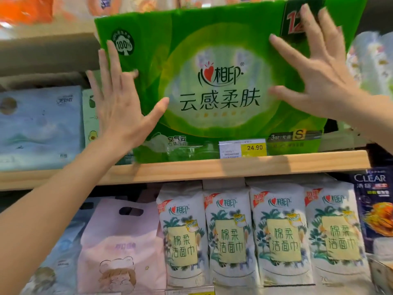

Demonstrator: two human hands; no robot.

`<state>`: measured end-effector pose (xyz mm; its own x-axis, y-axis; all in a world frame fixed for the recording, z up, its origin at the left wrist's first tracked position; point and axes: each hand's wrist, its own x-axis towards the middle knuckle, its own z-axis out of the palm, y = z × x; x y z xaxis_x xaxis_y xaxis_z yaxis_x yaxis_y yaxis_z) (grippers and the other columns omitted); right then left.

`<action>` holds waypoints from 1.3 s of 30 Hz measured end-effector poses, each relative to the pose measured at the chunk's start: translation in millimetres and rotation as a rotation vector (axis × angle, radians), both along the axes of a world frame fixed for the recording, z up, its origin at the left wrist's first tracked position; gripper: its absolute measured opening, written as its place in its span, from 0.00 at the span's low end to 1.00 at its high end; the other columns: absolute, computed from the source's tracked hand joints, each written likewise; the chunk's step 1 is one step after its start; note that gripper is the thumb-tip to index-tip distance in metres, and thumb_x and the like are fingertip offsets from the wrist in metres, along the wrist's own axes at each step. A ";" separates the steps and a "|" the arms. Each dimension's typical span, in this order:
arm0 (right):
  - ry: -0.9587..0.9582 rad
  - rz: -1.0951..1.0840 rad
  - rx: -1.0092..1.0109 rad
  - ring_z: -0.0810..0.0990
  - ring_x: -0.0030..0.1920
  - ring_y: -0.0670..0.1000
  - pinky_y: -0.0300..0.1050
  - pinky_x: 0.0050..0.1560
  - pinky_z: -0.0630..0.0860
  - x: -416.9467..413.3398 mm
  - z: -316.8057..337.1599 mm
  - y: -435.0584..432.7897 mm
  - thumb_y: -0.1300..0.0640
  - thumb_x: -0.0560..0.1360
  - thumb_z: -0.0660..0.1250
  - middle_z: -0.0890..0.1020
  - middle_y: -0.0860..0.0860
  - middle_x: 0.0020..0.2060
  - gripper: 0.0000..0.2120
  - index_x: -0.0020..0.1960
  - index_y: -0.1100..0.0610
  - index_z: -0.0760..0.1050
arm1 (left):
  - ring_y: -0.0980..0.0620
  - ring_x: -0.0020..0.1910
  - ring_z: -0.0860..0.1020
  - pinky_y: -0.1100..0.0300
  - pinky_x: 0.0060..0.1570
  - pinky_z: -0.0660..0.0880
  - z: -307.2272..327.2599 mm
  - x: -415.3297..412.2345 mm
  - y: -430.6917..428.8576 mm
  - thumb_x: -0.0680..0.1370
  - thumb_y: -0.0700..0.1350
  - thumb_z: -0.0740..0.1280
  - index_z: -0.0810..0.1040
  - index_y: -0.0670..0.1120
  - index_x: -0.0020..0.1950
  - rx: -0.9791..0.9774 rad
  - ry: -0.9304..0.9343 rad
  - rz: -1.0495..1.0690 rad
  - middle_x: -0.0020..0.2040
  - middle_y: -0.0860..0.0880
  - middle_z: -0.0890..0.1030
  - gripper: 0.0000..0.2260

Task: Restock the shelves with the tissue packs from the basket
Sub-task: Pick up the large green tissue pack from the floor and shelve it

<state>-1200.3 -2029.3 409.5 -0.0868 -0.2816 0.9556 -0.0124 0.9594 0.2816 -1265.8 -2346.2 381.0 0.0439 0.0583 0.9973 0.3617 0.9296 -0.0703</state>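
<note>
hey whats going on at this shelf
A person is restocking. The left hand and right hand press flat, fingers spread, against the front of a big green tissue pack. It stands on the wooden shelf behind a 24.90 price tag. White face-towel packs line the shelf below.

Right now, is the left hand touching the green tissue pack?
Touching. The head view shows the left hand spread flat on the green tissue pack near its left edge, thumb lying on the wrapper.
</note>
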 end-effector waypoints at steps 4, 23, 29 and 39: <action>0.038 0.039 -0.066 0.39 0.74 0.63 0.66 0.69 0.37 0.5 19.7 -13.6 0.32 0.68 0.53 0.42 0.58 0.75 0.37 0.73 0.40 0.47 | 0.43 0.77 0.47 0.43 0.72 0.40 38.4 20.2 18.4 0.75 0.61 0.55 0.54 0.43 0.75 -0.040 0.104 0.018 0.78 0.42 0.50 0.34; 0.251 -0.057 -0.130 0.52 0.73 0.62 0.68 0.69 0.40 -36.9 47.2 -16.3 0.27 0.68 0.47 0.60 0.61 0.70 0.37 0.73 0.41 0.45 | 0.39 0.71 0.58 0.30 0.68 0.42 83.7 -7.8 48.0 0.69 0.74 0.48 0.50 0.58 0.75 -0.058 0.167 0.233 0.69 0.39 0.64 0.38; 0.257 -0.072 -0.119 0.52 0.73 0.61 0.67 0.69 0.40 -39.1 47.8 -14.3 0.27 0.68 0.46 0.60 0.61 0.70 0.37 0.73 0.41 0.45 | 0.38 0.71 0.58 0.30 0.68 0.42 83.5 -11.1 46.4 0.70 0.73 0.49 0.49 0.58 0.75 -0.058 0.176 0.234 0.68 0.39 0.64 0.37; 0.069 -0.147 -0.063 0.55 0.71 0.61 0.68 0.70 0.42 -94.8 71.2 -0.1 0.26 0.66 0.39 0.60 0.60 0.68 0.40 0.73 0.43 0.47 | 0.42 0.74 0.53 0.30 0.67 0.39 100.3 -68.6 49.4 0.70 0.72 0.43 0.47 0.59 0.76 -0.158 -0.009 0.242 0.72 0.42 0.58 0.36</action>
